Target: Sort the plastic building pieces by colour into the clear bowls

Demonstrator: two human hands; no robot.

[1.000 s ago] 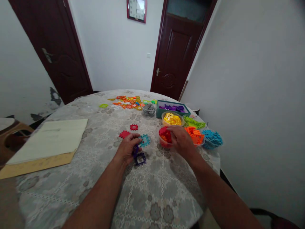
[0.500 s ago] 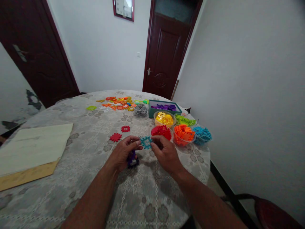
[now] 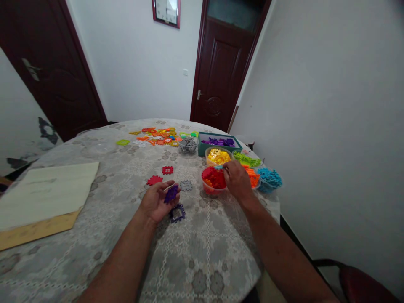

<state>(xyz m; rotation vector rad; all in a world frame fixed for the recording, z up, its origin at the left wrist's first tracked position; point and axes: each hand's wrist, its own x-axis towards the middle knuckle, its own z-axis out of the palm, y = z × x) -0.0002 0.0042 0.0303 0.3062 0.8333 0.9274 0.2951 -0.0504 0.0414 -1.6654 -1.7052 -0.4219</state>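
Turned partly palm up, my left hand (image 3: 155, 201) holds a purple square building piece (image 3: 171, 193) between thumb and fingers. Just below its fingertips, a dark purple open-centred square piece (image 3: 177, 213) is on the table. A grey toothed frame piece (image 3: 186, 185) lies to the right of that hand. My right hand (image 3: 237, 179) is closed on a light-blue building piece (image 3: 218, 167), partly hidden by the fingers, over the bowl of red pieces (image 3: 212, 179). Behind the wrist, the bowl of orange pieces (image 3: 254, 179) is partly covered.
Two red pieces (image 3: 154, 180) lie beyond my left hand. Bowls of yellow (image 3: 219, 156), blue (image 3: 269, 179) and grey pieces (image 3: 188, 145) stand at the right and back, beside a green box (image 3: 202, 149) of purple pieces. Cardboard sheets (image 3: 47, 198) cover the left side.
My right hand has moved right and away with the light-blue piece, out of my left hand's fingers. The left hand has turned, showing a purple piece. The grey frame has come into view.
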